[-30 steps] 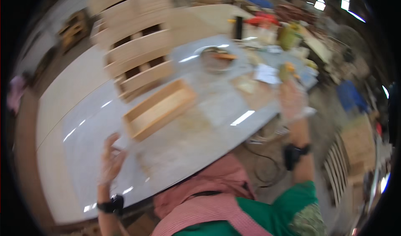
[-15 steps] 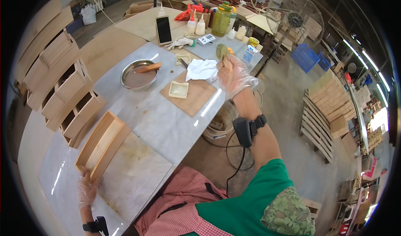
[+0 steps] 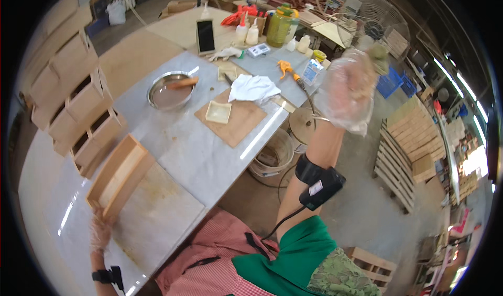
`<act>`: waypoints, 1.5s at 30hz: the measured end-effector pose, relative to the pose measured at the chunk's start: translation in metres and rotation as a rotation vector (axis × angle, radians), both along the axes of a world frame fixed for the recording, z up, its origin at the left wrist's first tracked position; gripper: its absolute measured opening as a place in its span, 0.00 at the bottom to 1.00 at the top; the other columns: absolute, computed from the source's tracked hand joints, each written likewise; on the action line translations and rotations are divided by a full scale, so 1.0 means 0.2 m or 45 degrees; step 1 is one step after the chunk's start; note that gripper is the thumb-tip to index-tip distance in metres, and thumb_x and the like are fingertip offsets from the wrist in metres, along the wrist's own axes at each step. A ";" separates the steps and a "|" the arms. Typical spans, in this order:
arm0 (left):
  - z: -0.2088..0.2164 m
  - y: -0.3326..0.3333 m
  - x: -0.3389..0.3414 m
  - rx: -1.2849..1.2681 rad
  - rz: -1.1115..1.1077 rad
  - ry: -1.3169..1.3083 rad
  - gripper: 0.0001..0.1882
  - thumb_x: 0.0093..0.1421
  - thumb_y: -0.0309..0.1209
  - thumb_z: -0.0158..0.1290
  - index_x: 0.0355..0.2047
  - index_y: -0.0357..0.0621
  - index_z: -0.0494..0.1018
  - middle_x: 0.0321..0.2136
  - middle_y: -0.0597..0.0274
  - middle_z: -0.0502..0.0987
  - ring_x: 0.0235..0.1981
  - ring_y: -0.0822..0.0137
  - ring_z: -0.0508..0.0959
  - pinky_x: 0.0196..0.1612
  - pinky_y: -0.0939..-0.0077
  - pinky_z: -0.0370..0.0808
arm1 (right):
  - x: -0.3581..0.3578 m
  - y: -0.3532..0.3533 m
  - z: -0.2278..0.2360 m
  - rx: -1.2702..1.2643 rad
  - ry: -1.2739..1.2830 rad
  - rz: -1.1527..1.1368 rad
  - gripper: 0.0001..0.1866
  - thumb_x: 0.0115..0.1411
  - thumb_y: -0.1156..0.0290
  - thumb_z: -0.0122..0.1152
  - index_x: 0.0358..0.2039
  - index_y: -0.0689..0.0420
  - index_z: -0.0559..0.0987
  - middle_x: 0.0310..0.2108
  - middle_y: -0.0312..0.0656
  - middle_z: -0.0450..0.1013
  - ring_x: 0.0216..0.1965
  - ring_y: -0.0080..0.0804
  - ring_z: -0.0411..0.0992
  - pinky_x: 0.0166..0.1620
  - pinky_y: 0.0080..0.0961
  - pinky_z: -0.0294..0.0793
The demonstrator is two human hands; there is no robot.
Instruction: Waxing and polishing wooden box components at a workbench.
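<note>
My left hand (image 3: 101,229), in a clear plastic glove, grips the near end of a long, narrow open wooden box (image 3: 116,177) that rests tilted on the table. My right hand (image 3: 346,91), gloved the same way, is raised beyond the table's right edge. Its fingers are closed on a soft olive-green pad (image 3: 378,59), partly hidden and blurred. An orange air blow gun (image 3: 285,68) with a hose lies on the table left of that hand. A white cloth (image 3: 254,88) and a small square dish (image 3: 218,112) sit on a brown board (image 3: 230,131).
Wooden drawer boxes (image 3: 97,133) are stacked at the left. A steel bowl (image 3: 172,98) holds a wooden-handled tool. Farther back are a phone (image 3: 205,36), bottles (image 3: 252,33) and a yellow-green jug (image 3: 280,26). Buckets (image 3: 277,152) stand below the table's right edge.
My right hand has moved right and up, away from the table, with the olive-green pad. The orange blow gun now shows fully. My left hand stays on the wooden box.
</note>
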State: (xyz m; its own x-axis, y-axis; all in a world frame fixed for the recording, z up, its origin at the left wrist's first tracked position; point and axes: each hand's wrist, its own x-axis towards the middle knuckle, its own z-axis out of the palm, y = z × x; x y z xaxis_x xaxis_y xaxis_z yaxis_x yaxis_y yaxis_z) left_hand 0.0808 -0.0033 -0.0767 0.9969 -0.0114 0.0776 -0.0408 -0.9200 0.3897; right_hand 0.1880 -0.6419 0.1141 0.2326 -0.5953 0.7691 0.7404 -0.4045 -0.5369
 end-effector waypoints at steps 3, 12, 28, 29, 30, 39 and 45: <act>-0.04 0.03 0.01 -0.064 -0.032 -0.061 0.18 0.56 0.24 0.55 0.46 0.30 0.68 0.49 0.42 0.69 0.51 0.47 0.69 0.55 0.65 0.65 | -0.09 0.05 0.02 0.125 -0.183 0.268 0.07 0.60 0.67 0.51 0.31 0.56 0.75 0.32 0.40 0.72 0.34 0.36 0.72 0.36 0.29 0.73; 0.04 -0.11 0.00 -0.246 0.024 0.035 0.13 0.54 0.17 0.52 0.41 0.31 0.69 0.42 0.53 0.68 0.44 0.53 0.71 0.49 0.75 0.67 | -0.07 0.13 -0.02 0.075 -0.225 0.467 0.09 0.60 0.66 0.52 0.31 0.57 0.76 0.31 0.40 0.71 0.34 0.33 0.71 0.36 0.26 0.72; 0.25 -0.18 -0.05 -0.494 0.085 -0.049 0.15 0.55 0.32 0.58 0.38 0.33 0.72 0.29 0.56 0.76 0.27 0.63 0.76 0.30 0.72 0.74 | 0.23 0.33 0.05 -0.079 0.537 0.620 0.11 0.60 0.65 0.53 0.30 0.60 0.77 0.31 0.38 0.70 0.34 0.28 0.70 0.37 0.21 0.72; 0.37 -0.26 -0.06 -0.764 0.213 0.294 0.17 0.55 0.35 0.58 0.37 0.31 0.73 0.22 0.59 0.76 0.20 0.68 0.76 0.22 0.77 0.72 | 0.27 0.32 0.04 -0.283 0.678 0.533 0.11 0.60 0.65 0.53 0.30 0.60 0.77 0.31 0.38 0.70 0.34 0.27 0.69 0.37 0.21 0.71; 0.42 -0.29 -0.09 -0.758 0.235 0.270 0.17 0.55 0.35 0.58 0.37 0.31 0.73 0.22 0.59 0.76 0.20 0.68 0.76 0.22 0.77 0.72 | 0.38 0.30 -0.04 -0.986 0.422 0.195 0.10 0.58 0.68 0.54 0.34 0.61 0.78 0.33 0.40 0.72 0.34 0.33 0.71 0.36 0.24 0.72; 0.45 -0.28 -0.18 -1.309 0.675 0.560 0.18 0.54 0.35 0.56 0.34 0.28 0.72 0.14 0.60 0.73 0.09 0.73 0.70 0.11 0.84 0.64 | 0.83 0.90 -0.31 -1.239 1.552 0.326 0.18 0.58 0.55 0.52 0.39 0.55 0.79 0.37 0.53 0.76 0.42 0.47 0.74 0.42 0.37 0.72; 0.41 -0.23 -0.19 -1.386 0.660 0.560 0.23 0.47 0.32 0.63 0.40 0.30 0.70 0.24 0.58 0.75 0.20 0.71 0.75 0.20 0.80 0.71 | 0.98 1.11 -0.50 -1.715 1.480 0.238 0.20 0.59 0.55 0.51 0.42 0.55 0.78 0.38 0.52 0.76 0.43 0.48 0.74 0.45 0.38 0.73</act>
State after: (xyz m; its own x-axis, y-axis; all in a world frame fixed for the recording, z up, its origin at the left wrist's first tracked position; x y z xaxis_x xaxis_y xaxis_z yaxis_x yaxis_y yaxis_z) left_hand 0.0421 -0.0492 0.0050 0.8097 0.2451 -0.5333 0.5479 0.0100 0.8365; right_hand 0.3847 -0.4190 0.0145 0.9392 0.3376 0.0622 0.3433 -0.9241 -0.1677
